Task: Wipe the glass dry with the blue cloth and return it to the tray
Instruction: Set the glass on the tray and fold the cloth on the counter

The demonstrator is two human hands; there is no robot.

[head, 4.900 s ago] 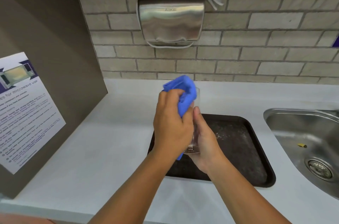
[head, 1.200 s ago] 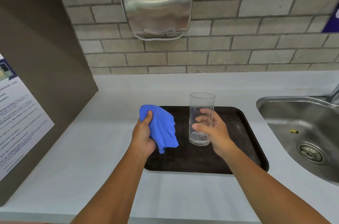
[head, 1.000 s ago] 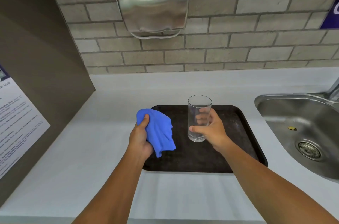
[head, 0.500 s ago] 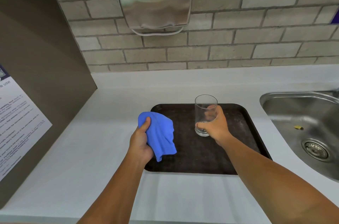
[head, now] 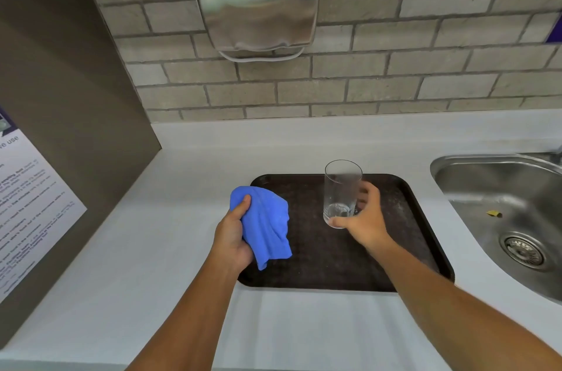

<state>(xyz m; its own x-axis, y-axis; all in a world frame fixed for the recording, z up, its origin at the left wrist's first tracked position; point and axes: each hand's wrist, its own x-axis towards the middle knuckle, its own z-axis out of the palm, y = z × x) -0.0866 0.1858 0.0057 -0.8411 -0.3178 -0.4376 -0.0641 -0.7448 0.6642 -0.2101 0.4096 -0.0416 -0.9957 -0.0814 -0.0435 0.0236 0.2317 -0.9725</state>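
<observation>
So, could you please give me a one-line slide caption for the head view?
Right hand sets the upright glass on the dark tray; left hand holds the blue cloth.

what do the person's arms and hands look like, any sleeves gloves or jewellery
Both forearms are bare up to the frame edge, with no sleeve showing. The left hand and right hand wear no gloves, and no rings, watch or bracelet are visible.

Two bare forearms, bare hands (head: 234,237), no sleeves in view
</observation>
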